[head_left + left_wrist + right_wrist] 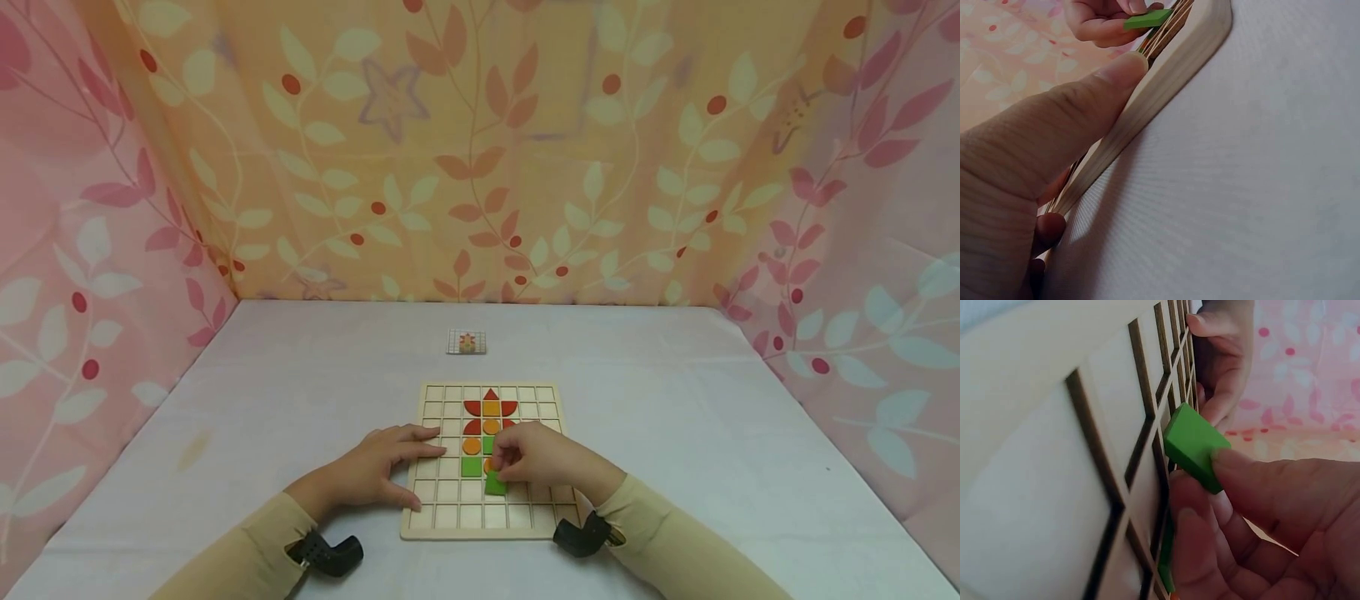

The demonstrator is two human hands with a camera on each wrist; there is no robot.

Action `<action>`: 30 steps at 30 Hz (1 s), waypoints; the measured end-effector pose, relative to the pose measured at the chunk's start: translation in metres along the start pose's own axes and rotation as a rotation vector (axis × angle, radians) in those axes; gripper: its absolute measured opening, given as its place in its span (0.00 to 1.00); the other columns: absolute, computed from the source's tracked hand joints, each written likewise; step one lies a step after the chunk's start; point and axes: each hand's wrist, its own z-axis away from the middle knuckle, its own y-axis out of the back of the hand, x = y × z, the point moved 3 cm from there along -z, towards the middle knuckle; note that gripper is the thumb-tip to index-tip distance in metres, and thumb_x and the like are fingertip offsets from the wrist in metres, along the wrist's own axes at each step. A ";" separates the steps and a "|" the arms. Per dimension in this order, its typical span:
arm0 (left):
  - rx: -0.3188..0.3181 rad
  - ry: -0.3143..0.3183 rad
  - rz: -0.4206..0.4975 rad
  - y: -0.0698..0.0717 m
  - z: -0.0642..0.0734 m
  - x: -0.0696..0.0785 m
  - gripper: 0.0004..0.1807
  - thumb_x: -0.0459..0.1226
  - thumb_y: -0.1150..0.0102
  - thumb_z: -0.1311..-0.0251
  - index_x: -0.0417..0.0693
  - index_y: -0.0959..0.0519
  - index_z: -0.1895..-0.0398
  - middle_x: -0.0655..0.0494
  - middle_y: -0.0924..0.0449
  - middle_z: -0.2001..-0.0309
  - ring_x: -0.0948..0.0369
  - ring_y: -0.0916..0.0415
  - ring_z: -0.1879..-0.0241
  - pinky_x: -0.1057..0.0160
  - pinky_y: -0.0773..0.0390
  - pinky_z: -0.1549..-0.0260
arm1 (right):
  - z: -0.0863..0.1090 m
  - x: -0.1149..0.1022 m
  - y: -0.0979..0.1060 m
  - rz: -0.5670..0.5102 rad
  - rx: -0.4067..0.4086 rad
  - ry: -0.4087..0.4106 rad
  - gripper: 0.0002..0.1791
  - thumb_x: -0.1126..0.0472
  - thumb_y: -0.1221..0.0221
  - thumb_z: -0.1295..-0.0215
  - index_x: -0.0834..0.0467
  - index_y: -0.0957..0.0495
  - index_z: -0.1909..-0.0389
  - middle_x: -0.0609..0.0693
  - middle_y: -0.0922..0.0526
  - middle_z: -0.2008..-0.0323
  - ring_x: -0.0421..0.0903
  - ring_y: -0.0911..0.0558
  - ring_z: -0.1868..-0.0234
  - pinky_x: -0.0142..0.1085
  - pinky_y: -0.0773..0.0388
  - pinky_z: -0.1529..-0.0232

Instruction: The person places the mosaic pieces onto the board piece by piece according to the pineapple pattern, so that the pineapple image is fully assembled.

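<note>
A wooden grid board lies on the table, its middle squares filled with red, orange and green pieces. My right hand pinches a green square tile between thumb and fingers, tilted close over the lower part of the grid. It partly covers an orange round piece and a red piece behind it. My left hand rests with spread fingers on the board's left side, the thumb on its edge. Among the set pieces are a green square, an orange circle and a red triangle at the top.
Beyond the board lies a small card printed with a grid and a coloured figure. White cloth covers the table. Patterned curtains stand at the back and both sides. A black wrist camera sits at each sleeve.
</note>
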 end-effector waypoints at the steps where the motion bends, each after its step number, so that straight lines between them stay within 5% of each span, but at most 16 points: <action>1: 0.000 0.000 0.001 0.000 0.000 0.000 0.39 0.65 0.41 0.59 0.71 0.33 0.38 0.64 0.44 0.33 0.56 0.46 0.35 0.43 0.44 0.45 | 0.000 0.000 -0.001 0.007 0.000 -0.005 0.09 0.67 0.36 0.49 0.53 0.25 0.79 0.39 0.25 0.79 0.36 0.27 0.75 0.29 0.29 0.73; 30: -0.003 -0.004 -0.003 0.002 0.001 0.003 0.39 0.64 0.41 0.59 0.68 0.32 0.38 0.61 0.42 0.33 0.55 0.45 0.35 0.42 0.45 0.45 | -0.002 -0.009 -0.001 0.108 -0.010 -0.039 0.10 0.70 0.35 0.53 0.53 0.21 0.84 0.38 0.25 0.84 0.34 0.30 0.77 0.29 0.31 0.72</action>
